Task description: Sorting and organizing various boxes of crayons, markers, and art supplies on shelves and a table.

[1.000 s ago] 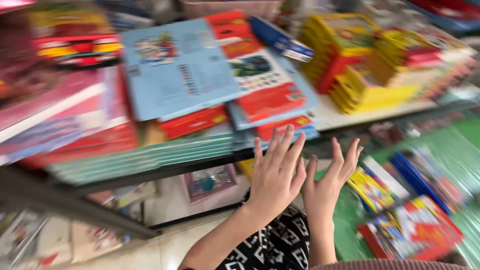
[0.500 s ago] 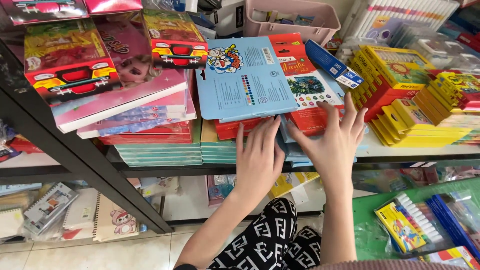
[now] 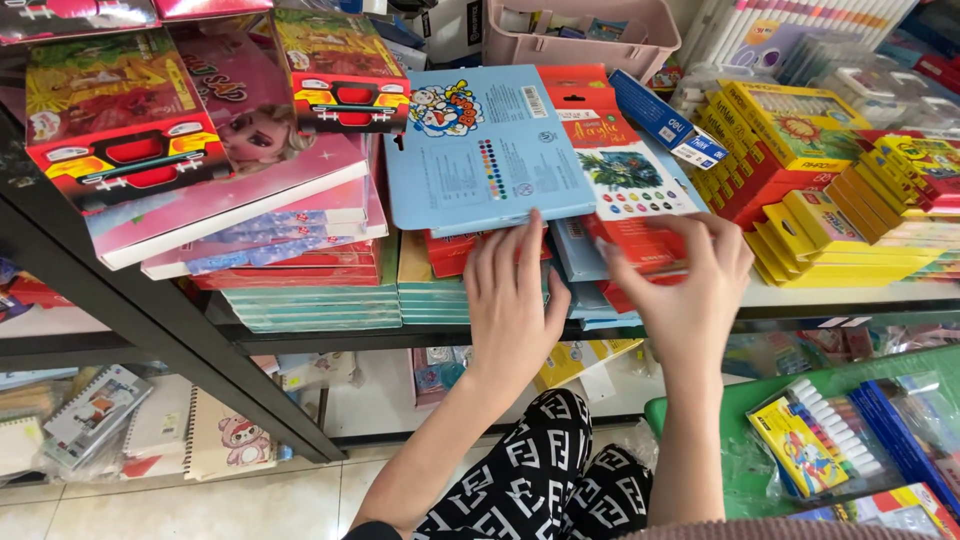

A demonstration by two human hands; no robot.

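Honestly, that blue paint set (image 3: 487,150) sits loosely atop the stack at the shelf's (image 3: 820,296) front edge. Left hand (image 3: 512,300) lies flat and open under it, right hand (image 3: 690,290) pinches the red box (image 3: 640,240); tugging could topple everything.

Pink basket (image 3: 580,40) top shelf; yellow boxes (image 3: 800,150) stacked right; spiral notebooks (image 3: 95,410) below.

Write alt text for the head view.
Two bare hands reach into a stack of stationery packs on a shop shelf: the left hand lies flat under a light blue paint set, the right hand fingers a red acrylic paint pack. Yellow crayon boxes are stacked to the right.
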